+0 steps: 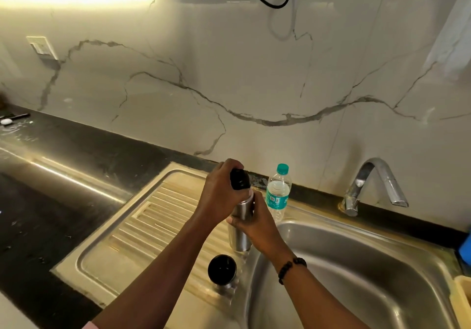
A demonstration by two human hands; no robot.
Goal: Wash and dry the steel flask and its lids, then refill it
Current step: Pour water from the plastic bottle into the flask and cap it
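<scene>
The steel flask (239,237) stands upright on the ribbed drainboard (142,226) beside the sink basin. My right hand (254,221) grips its upper body from the right. My left hand (221,196) holds a black lid (239,179) at the flask's mouth, fingers curled round it. A second lid (222,270), black on top with a steel base, sits on the drainboard just in front of the flask. A clear plastic water bottle (278,193) with a teal cap and teal label stands right behind the flask.
The steel sink basin (356,265) lies to the right, with a chrome tap (374,185) behind it. A yellow holder (462,300) and something blue (466,249) sit at the right edge. Black countertop (51,201) stretches left, with small items (12,119) at its far end.
</scene>
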